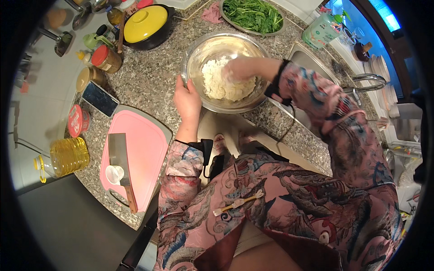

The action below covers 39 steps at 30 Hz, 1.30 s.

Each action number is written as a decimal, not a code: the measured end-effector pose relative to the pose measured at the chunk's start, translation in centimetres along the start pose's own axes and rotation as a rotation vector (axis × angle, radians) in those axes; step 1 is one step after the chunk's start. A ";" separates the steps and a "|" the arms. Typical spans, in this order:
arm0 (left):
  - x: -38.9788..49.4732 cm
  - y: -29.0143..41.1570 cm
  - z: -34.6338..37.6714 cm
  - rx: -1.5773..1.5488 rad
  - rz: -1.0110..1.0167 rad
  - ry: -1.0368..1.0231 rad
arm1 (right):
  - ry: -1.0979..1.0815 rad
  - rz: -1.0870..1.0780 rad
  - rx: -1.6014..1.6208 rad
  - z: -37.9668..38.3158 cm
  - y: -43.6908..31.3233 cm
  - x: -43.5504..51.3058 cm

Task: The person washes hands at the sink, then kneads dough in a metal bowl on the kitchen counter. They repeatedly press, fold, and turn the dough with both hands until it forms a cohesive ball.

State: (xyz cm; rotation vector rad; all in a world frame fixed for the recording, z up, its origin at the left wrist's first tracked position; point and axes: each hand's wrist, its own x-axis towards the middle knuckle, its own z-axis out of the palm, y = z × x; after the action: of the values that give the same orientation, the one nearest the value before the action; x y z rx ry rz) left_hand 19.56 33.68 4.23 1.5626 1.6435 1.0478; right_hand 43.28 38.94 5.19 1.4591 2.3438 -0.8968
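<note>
A wide stainless-steel bowl (193,57) stands at the front edge of the granite counter. Inside it lies a rough, crumbly mass of pale dough (217,81), and flour smears coat the bowl's inner wall. My left hand (188,98) grips the rim at the left, its thumb and fingers closed over the edge. My right hand (239,69) is down in the bowl, pressed onto the dough and blurred by motion. Its fingertips are hidden, so how far they close on the dough is unclear.
Left of the bowl, a cleaver (118,152) and a small white cup (114,174) lie on a pink cutting board (145,142). Nearby are a phone (100,98), jars, an oil bottle (69,155) and a yellow-lidded pot (145,25). Leafy greens (252,15) sit behind; a sink (308,61) is right.
</note>
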 end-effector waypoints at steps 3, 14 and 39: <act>0.3 -0.2 0.3 0.006 0.065 0.096 | -0.049 0.055 -0.215 1.7 -3.1 -3.0; 0.5 0.7 -0.9 -0.460 -0.675 -0.475 | 0.238 0.122 0.149 1.6 -3.9 -7.6; -37.1 20.8 22.4 -0.303 -0.459 -1.053 | 1.099 0.780 0.116 27.3 4.1 -58.6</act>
State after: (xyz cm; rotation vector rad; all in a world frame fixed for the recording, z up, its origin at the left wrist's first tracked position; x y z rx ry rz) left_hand 52.73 -0.82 8.69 1.1156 0.9464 0.1233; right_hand 71.45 -19.06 11.45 3.1179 1.8132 0.0541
